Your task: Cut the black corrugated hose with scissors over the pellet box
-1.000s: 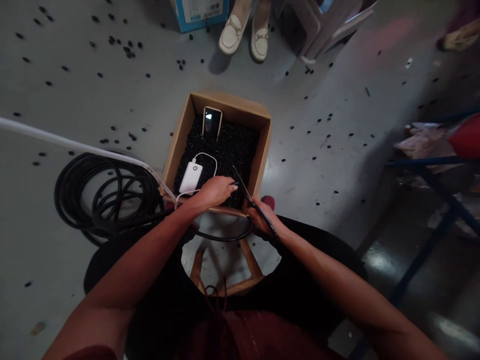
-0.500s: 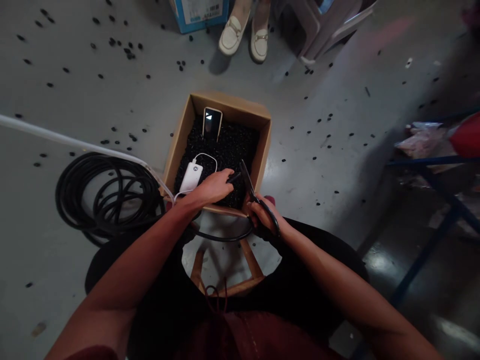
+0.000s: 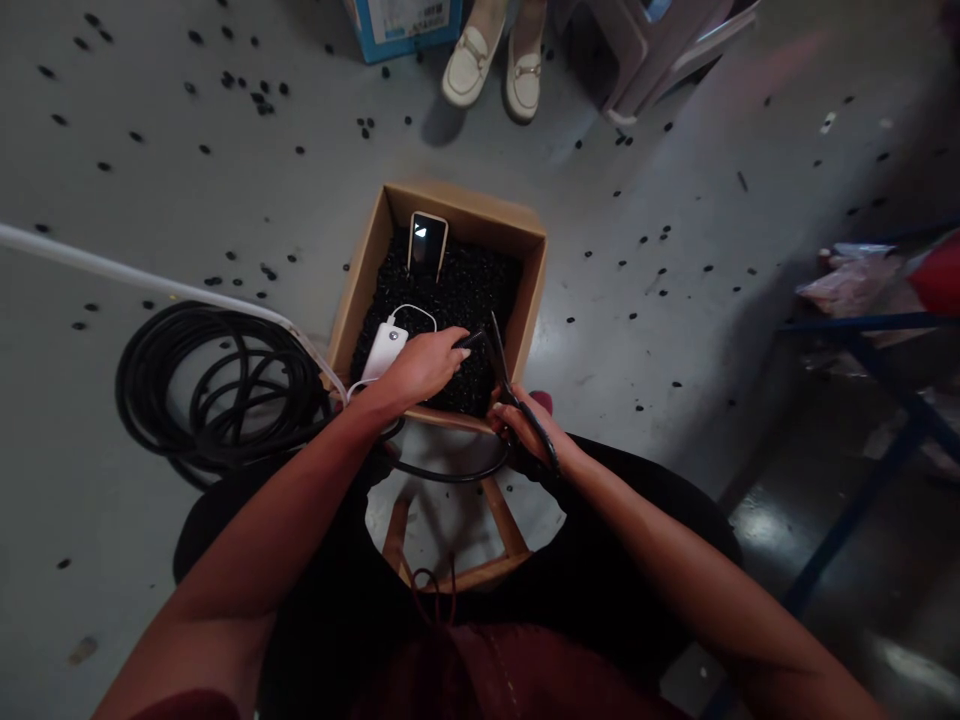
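Note:
My left hand (image 3: 429,365) is closed around the end of a black tube (image 3: 474,340) above a cardboard box (image 3: 534,290). In my right hand (image 3: 531,418) is a pair of black-handled scissors (image 3: 503,362), its blades parted at the tube's tip. Many small black cut pieces (image 3: 480,280) fill the bottom of the box. A phone (image 3: 428,246) leans upright at the box's far side, and a white power bank (image 3: 385,347) with a white cable lies beside my left hand.
A large coil of black tubing (image 3: 161,400) lies on the floor at left, under a white pole-like strip (image 3: 150,285). Another person's white shoes (image 3: 466,68), a blue carton (image 3: 409,45) and a plastic stool (image 3: 630,60) stand ahead. A blue metal frame (image 3: 862,510) is at right.
The scissor blades have parted a little more around the tube's end. My left hand has shifted slightly up with the tube. The whole view has moved a little.

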`<control>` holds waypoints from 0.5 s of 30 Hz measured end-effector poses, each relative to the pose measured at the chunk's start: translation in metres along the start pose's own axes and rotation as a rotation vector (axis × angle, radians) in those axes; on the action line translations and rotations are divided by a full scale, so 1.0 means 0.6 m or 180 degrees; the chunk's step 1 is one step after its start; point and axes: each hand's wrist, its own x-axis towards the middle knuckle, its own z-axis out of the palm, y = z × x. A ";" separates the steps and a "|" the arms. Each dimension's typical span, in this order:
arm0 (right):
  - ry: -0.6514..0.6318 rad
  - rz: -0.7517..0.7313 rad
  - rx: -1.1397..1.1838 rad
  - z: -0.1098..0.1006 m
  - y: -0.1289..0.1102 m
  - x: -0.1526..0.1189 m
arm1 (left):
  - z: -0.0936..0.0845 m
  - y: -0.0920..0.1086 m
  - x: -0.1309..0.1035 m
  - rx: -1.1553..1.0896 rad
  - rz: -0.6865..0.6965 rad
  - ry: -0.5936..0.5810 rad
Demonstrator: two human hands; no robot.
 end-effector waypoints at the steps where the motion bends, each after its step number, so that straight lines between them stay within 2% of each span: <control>1: -0.0022 0.0028 0.0004 0.000 0.002 0.000 | 0.002 0.001 0.001 -0.0058 -0.0051 0.0026; 5: -0.0053 0.0077 0.0017 0.001 0.006 0.003 | 0.006 0.004 0.002 -0.0355 -0.0183 -0.0024; 15: -0.0060 0.0100 -0.0067 0.003 0.002 0.001 | 0.010 0.009 0.000 -0.0382 -0.0051 -0.0122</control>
